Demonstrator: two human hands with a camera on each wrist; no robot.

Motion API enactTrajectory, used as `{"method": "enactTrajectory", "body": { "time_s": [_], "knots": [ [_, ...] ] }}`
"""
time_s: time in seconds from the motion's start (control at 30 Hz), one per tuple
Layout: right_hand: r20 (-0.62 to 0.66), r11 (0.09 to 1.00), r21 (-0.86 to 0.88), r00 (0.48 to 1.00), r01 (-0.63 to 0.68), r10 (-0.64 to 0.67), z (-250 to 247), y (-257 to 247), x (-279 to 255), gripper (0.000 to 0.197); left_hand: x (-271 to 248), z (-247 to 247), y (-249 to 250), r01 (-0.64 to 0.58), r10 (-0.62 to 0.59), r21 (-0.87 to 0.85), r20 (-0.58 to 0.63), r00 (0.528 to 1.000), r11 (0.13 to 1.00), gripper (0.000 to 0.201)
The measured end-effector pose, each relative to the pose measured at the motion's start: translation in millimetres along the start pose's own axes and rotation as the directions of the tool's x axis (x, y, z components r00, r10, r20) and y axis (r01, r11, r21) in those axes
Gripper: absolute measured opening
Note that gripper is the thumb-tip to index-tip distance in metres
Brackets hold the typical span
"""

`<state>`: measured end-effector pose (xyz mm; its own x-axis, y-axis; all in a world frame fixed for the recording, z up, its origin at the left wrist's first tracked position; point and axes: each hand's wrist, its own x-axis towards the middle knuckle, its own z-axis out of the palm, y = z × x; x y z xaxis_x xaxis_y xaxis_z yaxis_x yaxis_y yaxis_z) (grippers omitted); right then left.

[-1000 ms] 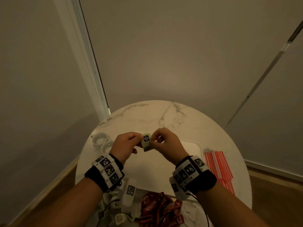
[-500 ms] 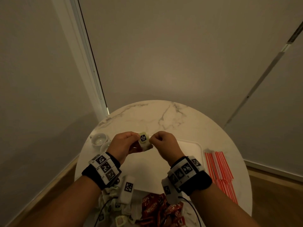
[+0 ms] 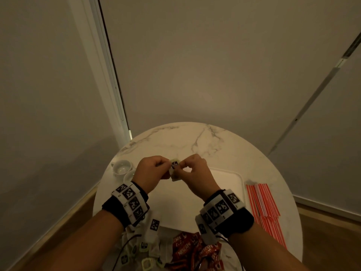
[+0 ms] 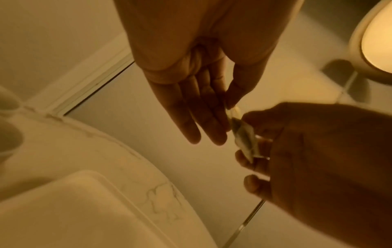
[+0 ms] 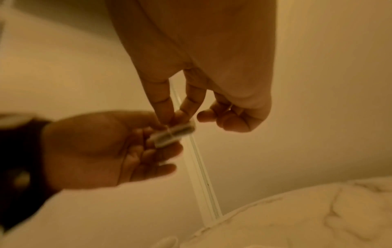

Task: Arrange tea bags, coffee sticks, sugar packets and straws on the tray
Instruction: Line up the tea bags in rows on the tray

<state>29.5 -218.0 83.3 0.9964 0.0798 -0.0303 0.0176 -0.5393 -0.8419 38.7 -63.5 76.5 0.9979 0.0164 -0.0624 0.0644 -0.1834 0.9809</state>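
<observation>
Both hands are up in the air over the round table (image 3: 195, 137), close together. The left hand (image 3: 151, 172) and the right hand (image 3: 196, 173) pinch one small tea bag (image 3: 174, 169) between them. The left thumb and fingers grasp its left side. The right thumb and first fingers grasp its right side, and the other right fingers are curled. The tea bag hangs above the far left part of the white tray (image 3: 230, 178) and does not touch it. It has a small dark tag on the front.

The tray lies flat in the middle of the table. Red and white straws (image 3: 263, 204) lie in a bunch by the right edge of the table, just beside the tray. Two white cups (image 3: 122, 167) sit near the left edge. At the near edge, more tea bags (image 3: 144, 257) lie in a heap on the left. Red coffee sticks (image 3: 195, 251) lie in a heap next to them.
</observation>
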Motion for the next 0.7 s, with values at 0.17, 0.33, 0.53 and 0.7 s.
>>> {"method": "enactTrajectory", "body": {
  "time_s": [0.17, 0.33, 0.53, 0.7],
  "knots": [
    [-0.087, 1.000, -0.017, 0.996, 0.022, -0.024, -1.7, -1.5, -4.3, 0.011, -0.6, -4.5, 7.3, 0.089, -0.081, -0.160, 0.051, 0.995, 0.983, 0.013],
    [-0.157, 0.971, 0.239, 0.987, -0.003, 0.041, -3.2, -4.1, 9.6, 0.003, 7.2, -8.4, 6.3, 0.075, -0.068, -0.131, 0.060, 0.996, 0.988, 0.010],
    [0.051, 0.939, 0.331, 0.996, -0.087, 0.075, -1.0, -8.0, 34.2, 0.011, 21.1, -12.5, -1.4, 0.085, -0.074, -0.125, 0.093, 0.993, 0.988, 0.008],
    [0.079, 0.840, 0.511, 0.984, -0.180, 0.163, 6.8, -9.1, 53.4, 0.007, 29.5, -13.1, -6.7, 0.215, -0.173, -0.186, 0.218, 0.960, 0.959, 0.021]
  ]
}}
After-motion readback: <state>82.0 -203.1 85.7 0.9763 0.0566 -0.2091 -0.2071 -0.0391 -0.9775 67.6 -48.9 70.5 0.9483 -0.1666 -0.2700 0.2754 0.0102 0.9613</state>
